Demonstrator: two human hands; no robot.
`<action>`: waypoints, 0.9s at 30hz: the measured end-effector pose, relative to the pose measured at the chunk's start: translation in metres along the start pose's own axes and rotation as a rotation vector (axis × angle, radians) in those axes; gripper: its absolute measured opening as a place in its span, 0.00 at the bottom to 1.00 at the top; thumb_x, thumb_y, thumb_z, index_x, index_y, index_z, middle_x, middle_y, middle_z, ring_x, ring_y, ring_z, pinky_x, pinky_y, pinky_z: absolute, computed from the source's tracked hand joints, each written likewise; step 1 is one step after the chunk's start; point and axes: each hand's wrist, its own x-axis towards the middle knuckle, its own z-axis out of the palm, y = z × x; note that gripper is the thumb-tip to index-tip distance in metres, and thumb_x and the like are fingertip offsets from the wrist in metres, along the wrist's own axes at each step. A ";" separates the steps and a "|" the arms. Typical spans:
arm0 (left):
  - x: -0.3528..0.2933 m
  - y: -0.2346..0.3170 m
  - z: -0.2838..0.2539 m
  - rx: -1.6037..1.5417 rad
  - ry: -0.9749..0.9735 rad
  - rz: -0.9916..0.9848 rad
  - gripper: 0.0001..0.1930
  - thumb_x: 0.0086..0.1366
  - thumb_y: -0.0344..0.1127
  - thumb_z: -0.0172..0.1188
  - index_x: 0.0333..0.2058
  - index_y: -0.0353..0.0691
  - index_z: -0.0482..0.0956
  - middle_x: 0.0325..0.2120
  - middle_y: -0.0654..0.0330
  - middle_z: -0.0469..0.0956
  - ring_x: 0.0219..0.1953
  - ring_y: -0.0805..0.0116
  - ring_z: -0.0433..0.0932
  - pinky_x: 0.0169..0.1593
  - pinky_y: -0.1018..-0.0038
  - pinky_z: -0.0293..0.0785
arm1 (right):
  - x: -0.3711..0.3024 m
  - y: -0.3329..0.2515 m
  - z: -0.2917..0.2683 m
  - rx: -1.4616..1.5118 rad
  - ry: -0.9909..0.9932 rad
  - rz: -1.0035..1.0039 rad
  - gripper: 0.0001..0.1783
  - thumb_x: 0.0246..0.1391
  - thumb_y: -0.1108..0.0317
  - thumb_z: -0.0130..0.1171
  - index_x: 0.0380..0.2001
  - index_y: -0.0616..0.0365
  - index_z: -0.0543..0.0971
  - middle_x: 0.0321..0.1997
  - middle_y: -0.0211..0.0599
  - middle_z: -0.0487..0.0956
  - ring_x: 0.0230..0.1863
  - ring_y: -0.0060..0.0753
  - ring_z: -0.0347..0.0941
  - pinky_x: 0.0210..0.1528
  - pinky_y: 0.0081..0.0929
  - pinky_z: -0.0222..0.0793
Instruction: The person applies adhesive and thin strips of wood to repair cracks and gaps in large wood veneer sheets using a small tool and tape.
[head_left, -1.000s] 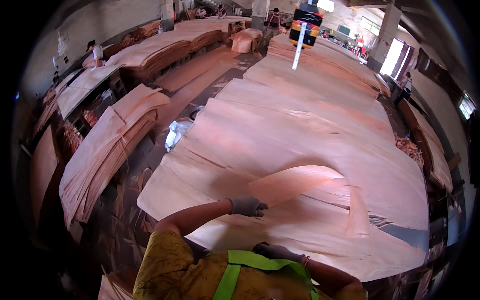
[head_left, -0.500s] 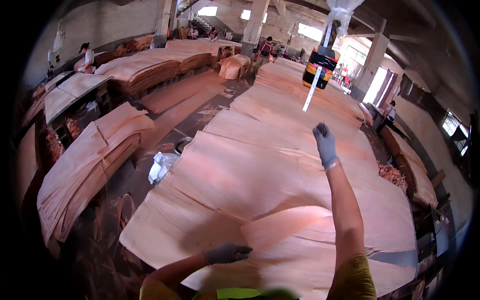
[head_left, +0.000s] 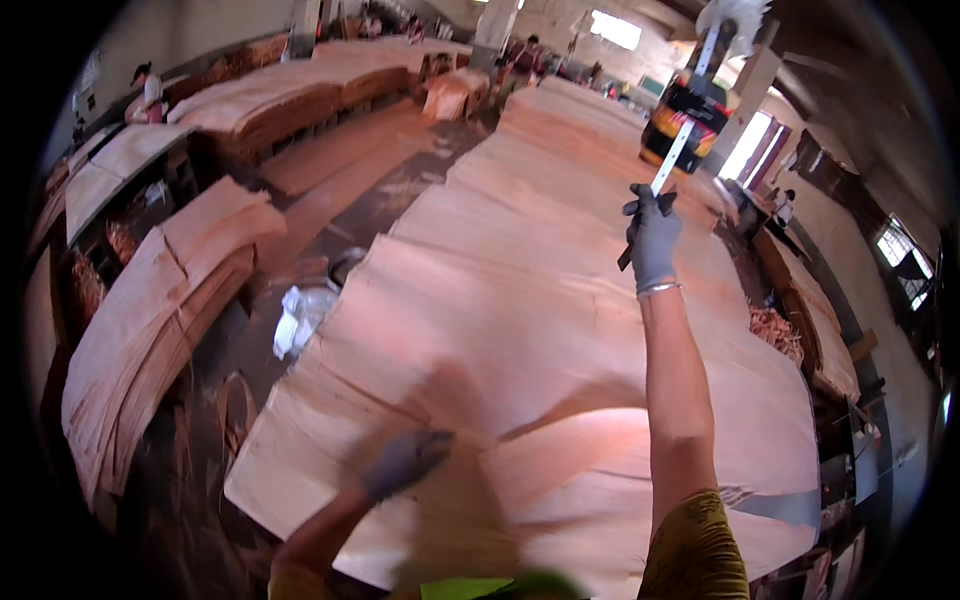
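Note:
Thin pinkish wood veneer sheets (head_left: 480, 300) lie in a broad stack in front of me. My right hand (head_left: 655, 235), gloved in grey, is raised over the stack and closed at the lower end of a white perforated strip (head_left: 673, 158). That strip hangs from a block wrapped in black, red and yellow tape (head_left: 690, 115). A dark flat piece (head_left: 625, 258) sticks out below the same hand; its kind is unclear. Over the near left part of the stack is my left hand (head_left: 408, 464), also gloved, its fingers smeared by motion. Beside it lies a raised, partly folded veneer piece (head_left: 575, 450).
Another veneer stack (head_left: 165, 310) curves along the left, with a white plastic bag (head_left: 302, 318) on the floor between. Veneer scraps (head_left: 775, 332) are heaped at the right. Other people (head_left: 148, 92) are farther back, near more stacks and a pillar (head_left: 495, 35).
My right hand has risen and closed on the hanging strip. The left hand has moved left and away from me. The whole view has shifted slightly.

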 end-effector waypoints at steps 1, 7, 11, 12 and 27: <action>0.024 0.012 -0.008 -0.033 0.162 0.063 0.16 0.59 0.36 0.56 0.46 0.39 0.74 0.44 0.54 0.76 0.45 0.57 0.74 0.48 0.69 0.71 | -0.017 0.000 -0.005 0.031 -0.046 0.033 0.13 0.56 0.61 0.54 0.37 0.60 0.77 0.17 0.28 0.71 0.11 0.14 0.56 0.12 0.16 0.49; 0.141 0.105 -0.034 -0.500 0.524 0.305 0.19 0.58 0.35 0.58 0.49 0.36 0.72 0.41 0.52 0.75 0.35 0.68 0.77 0.38 0.75 0.74 | -0.159 0.028 -0.035 -0.538 -0.480 -0.335 0.14 0.59 0.74 0.44 0.47 0.63 0.71 0.18 0.22 0.61 0.16 0.12 0.56 0.16 0.10 0.52; 0.155 0.171 -0.037 -0.739 0.326 0.264 0.23 0.52 0.39 0.63 0.45 0.34 0.74 0.29 0.52 0.79 0.25 0.68 0.77 0.34 0.72 0.73 | -0.250 0.028 -0.069 -0.258 -0.438 -0.026 0.10 0.62 0.69 0.43 0.43 0.61 0.71 0.18 0.22 0.61 0.16 0.13 0.55 0.16 0.10 0.52; 0.153 0.181 -0.033 -0.754 0.259 0.327 0.23 0.51 0.39 0.64 0.44 0.33 0.75 0.27 0.52 0.79 0.25 0.69 0.77 0.34 0.72 0.73 | -0.276 0.023 -0.083 0.081 -0.363 0.395 0.09 0.62 0.69 0.42 0.42 0.59 0.70 0.20 0.21 0.60 0.16 0.12 0.54 0.17 0.09 0.52; 0.140 0.195 0.029 -1.072 0.206 0.301 0.12 0.63 0.32 0.52 0.40 0.27 0.75 0.17 0.71 0.66 0.17 0.87 0.56 0.19 0.86 0.46 | -0.347 0.021 -0.172 0.418 -0.399 0.863 0.18 0.56 0.57 0.54 0.45 0.57 0.71 0.29 0.30 0.76 0.12 0.13 0.55 0.14 0.13 0.53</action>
